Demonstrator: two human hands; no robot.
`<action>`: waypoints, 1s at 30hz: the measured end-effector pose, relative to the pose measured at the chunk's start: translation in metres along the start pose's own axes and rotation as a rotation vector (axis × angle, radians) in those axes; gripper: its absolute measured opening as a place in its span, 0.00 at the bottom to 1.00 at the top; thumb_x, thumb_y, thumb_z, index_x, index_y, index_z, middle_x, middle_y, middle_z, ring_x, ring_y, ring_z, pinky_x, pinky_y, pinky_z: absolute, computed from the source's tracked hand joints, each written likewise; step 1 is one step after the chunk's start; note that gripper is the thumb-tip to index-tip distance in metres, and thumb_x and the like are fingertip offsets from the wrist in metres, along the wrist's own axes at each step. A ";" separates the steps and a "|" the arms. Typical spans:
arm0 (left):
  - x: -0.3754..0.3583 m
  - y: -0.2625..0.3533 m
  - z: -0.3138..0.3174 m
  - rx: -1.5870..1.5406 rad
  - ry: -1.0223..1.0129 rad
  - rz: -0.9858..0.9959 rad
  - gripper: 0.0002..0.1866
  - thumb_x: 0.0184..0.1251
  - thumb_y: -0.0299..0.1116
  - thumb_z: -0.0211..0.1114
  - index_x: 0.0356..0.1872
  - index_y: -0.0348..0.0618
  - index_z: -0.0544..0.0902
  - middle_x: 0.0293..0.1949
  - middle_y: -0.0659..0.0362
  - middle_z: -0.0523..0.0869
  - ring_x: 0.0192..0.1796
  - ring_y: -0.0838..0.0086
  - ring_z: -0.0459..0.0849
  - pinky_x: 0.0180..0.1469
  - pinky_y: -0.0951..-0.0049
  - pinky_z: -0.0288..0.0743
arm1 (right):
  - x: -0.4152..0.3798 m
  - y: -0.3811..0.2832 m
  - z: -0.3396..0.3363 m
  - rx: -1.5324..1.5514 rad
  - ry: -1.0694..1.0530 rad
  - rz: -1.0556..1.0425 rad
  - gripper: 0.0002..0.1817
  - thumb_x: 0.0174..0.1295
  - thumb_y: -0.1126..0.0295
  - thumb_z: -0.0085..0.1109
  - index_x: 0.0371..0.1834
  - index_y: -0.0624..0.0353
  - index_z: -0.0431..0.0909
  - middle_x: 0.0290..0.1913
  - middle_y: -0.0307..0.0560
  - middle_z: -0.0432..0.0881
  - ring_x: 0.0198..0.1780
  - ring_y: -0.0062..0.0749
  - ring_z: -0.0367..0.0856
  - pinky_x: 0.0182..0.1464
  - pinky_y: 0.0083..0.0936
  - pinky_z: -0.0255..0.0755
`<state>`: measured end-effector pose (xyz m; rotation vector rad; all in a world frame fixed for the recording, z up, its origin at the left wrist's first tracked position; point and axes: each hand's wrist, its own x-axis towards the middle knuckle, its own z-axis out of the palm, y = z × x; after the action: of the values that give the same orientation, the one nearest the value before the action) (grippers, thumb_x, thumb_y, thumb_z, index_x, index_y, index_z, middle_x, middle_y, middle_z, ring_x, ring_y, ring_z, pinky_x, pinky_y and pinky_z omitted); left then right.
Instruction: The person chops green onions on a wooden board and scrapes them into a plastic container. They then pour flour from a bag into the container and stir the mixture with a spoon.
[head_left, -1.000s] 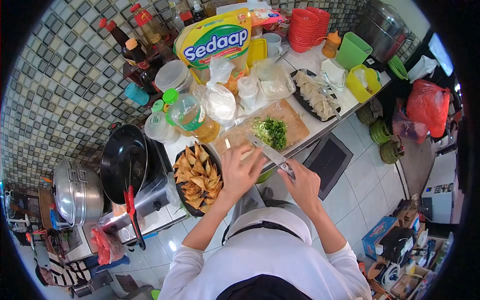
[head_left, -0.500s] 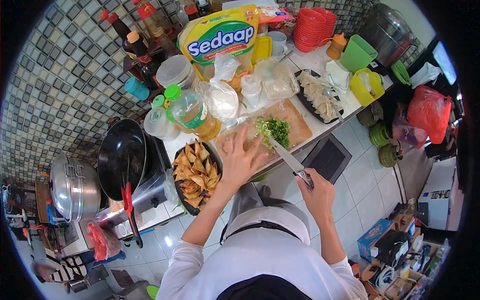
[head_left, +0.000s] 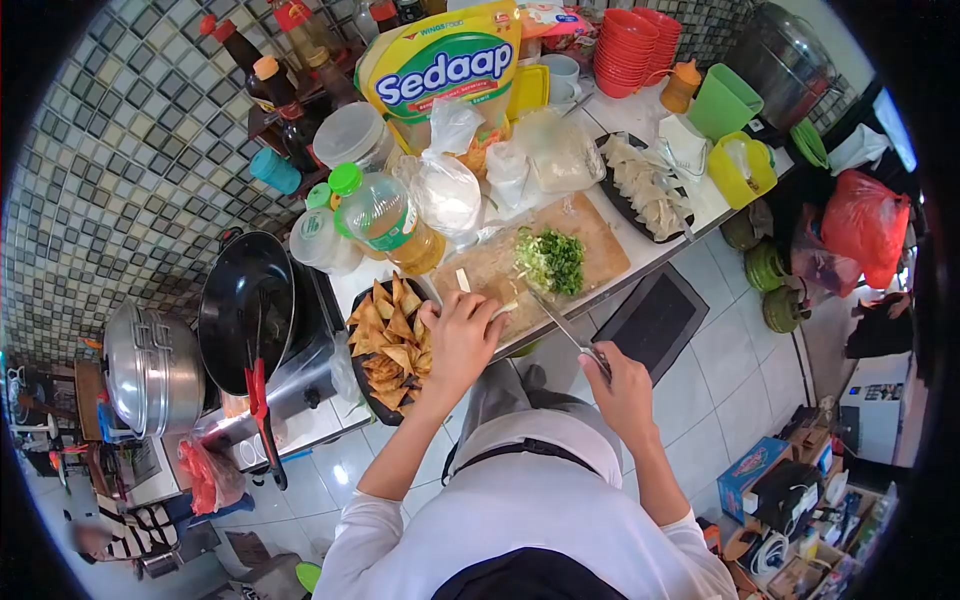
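A black wok [head_left: 245,305] is seated on the stove at the worktop's left end, with a red-handled utensil [head_left: 262,410] laid across it. A steel steamer pot [head_left: 150,370] is positioned further left. A tray of fried wonton chips [head_left: 390,345] is placed beside the stove. A Sedaap oil pouch [head_left: 445,70] is stood against the tiled wall. Red bowls [head_left: 630,45] are stacked at the far corner. A tray of raw dumplings [head_left: 645,185] is located near the front edge.

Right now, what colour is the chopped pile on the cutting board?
Green, with some pale bits, seen in the head view: the chopped pile on the cutting board.
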<state>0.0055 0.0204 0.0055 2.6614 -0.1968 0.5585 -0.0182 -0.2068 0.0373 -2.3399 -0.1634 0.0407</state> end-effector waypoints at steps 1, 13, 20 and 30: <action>0.000 0.001 0.000 0.000 0.000 0.000 0.07 0.54 0.36 0.69 0.33 0.49 0.83 0.34 0.67 0.80 0.45 0.71 0.74 0.49 0.57 0.52 | 0.000 -0.002 0.000 0.009 -0.065 0.031 0.12 0.62 0.62 0.58 0.37 0.60 0.77 0.26 0.56 0.81 0.27 0.51 0.80 0.29 0.37 0.71; 0.000 0.000 0.005 0.043 0.091 0.026 0.04 0.54 0.35 0.69 0.30 0.51 0.84 0.31 0.70 0.80 0.42 0.74 0.75 0.50 0.59 0.51 | 0.005 -0.010 0.002 0.026 -0.184 0.075 0.14 0.68 0.60 0.50 0.38 0.62 0.76 0.25 0.62 0.79 0.28 0.60 0.78 0.30 0.44 0.70; 0.002 0.005 0.003 0.054 0.104 0.016 0.04 0.54 0.35 0.69 0.31 0.51 0.84 0.31 0.69 0.79 0.42 0.73 0.75 0.50 0.59 0.52 | 0.002 -0.010 0.002 0.095 -0.204 0.071 0.15 0.69 0.61 0.48 0.40 0.64 0.74 0.24 0.63 0.78 0.28 0.62 0.77 0.31 0.45 0.69; 0.006 0.007 0.014 -0.087 0.047 -0.003 0.08 0.53 0.27 0.68 0.35 0.41 0.83 0.29 0.58 0.77 0.36 0.62 0.77 0.43 0.61 0.67 | -0.006 -0.006 0.014 0.217 -0.232 0.088 0.15 0.70 0.64 0.46 0.39 0.69 0.73 0.17 0.61 0.68 0.19 0.52 0.66 0.26 0.38 0.61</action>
<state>0.0141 0.0080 -0.0015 2.5613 -0.1987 0.5967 -0.0254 -0.1934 0.0318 -2.1199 -0.1613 0.3570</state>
